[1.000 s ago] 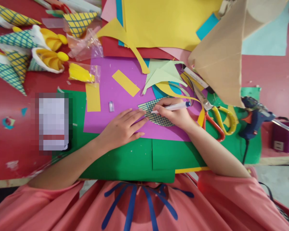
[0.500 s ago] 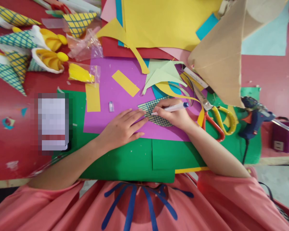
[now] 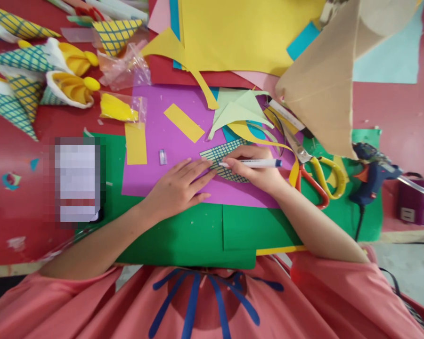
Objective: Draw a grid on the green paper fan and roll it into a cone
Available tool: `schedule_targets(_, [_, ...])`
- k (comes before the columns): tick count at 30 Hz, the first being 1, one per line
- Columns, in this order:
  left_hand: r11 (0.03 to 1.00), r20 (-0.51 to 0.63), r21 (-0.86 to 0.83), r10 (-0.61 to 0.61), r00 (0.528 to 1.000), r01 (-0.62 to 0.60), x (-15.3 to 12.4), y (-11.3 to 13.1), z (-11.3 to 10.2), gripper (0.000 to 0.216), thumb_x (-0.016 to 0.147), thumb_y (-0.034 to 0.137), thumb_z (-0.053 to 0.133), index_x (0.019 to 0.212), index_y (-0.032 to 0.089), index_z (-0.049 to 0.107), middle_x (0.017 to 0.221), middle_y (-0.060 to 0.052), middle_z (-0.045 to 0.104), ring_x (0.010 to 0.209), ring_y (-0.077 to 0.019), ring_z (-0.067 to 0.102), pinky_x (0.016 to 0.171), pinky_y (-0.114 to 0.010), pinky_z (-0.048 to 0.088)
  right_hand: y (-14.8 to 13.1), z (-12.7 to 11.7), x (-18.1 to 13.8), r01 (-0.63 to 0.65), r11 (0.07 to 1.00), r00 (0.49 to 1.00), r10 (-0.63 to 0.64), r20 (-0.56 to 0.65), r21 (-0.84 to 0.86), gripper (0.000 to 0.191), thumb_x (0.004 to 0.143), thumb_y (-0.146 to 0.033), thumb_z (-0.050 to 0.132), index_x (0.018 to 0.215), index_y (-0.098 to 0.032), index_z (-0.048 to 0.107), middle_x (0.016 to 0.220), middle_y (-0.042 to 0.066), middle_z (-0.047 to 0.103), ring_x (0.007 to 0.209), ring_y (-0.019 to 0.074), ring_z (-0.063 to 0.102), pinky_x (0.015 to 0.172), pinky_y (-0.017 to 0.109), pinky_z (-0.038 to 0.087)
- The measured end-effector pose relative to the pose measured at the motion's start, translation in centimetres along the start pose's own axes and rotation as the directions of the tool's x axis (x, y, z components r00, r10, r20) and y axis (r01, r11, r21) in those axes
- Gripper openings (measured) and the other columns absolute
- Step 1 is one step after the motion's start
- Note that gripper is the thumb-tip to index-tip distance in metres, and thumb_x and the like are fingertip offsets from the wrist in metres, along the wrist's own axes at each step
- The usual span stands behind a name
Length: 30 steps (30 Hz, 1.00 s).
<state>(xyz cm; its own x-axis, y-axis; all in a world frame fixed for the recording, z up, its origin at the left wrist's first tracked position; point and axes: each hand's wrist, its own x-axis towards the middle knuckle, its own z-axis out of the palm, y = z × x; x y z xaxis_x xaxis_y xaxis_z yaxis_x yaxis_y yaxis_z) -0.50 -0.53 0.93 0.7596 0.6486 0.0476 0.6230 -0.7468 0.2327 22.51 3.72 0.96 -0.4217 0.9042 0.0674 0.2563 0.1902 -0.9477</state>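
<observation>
Between my hands lies a pale green fan-shaped foam piece marked with a dark blue grid, on a purple sheet. My right hand grips a white marker with a blue end, its tip on the left part of the piece. Part of the piece is hidden under that hand. My left hand lies flat with fingers stretched out, the fingertips touching the piece's left edge. A small clear cap rests left of the piece, near my left hand.
Scissors with red and yellow handles lie right of my right hand, and a blue glue gun farther right. Yellow strips and pale green scraps are behind. Grid-patterned cones stand at the far left, above a blurred-out object.
The marker has swung lower, its blue end now nearer level, and its tip has shifted slightly left. My left hand stays almost in place.
</observation>
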Motion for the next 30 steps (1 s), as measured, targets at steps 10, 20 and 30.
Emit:
schedule_targets(10, [0.999,-0.004,-0.038,-0.009,1.0,0.009,-0.1,-0.04,0.02,0.042,0.093,0.033,0.047,0.13,0.014,0.052,0.138,-0.015,0.05,0.13,-0.0268,0.045,0.11,-0.047,0.036,0.61,0.27,0.13,-0.039,0.999,0.999,0.04,0.032,-0.03,0.023,0.084,-0.031,0.059,0.071,-0.013,0.065,0.063,0.0,0.061,0.056,0.0074,0.051,0.052,0.02,0.039])
schedule_targets(20, [1.0,-0.014,-0.021,0.004,1.0,-0.004,-0.08,-0.08,-0.04,0.042,0.093,0.033,0.047,0.13,0.014,0.051,0.136,-0.016,0.051,0.129,-0.027,0.046,0.109,-0.047,0.038,0.46,0.13,0.31,-0.074,0.997,0.993,0.074,0.091,-0.006,0.026,0.083,-0.027,0.058,0.061,-0.014,0.06,0.053,-0.003,0.052,0.049,0.0061,0.042,0.048,0.021,0.031])
schedule_targets(30, [1.0,-0.024,-0.005,0.017,1.0,-0.017,-0.03,-0.05,-0.09,0.042,0.093,0.033,0.047,0.129,0.013,0.052,0.135,-0.016,0.051,0.128,-0.0275,0.047,0.108,-0.047,0.038,0.7,0.29,0.25,-0.033,0.999,0.999,0.033,0.036,-0.003,0.021,0.083,-0.026,0.059,0.068,-0.012,0.063,0.06,-0.002,0.056,0.053,0.0058,0.046,0.051,0.02,0.035])
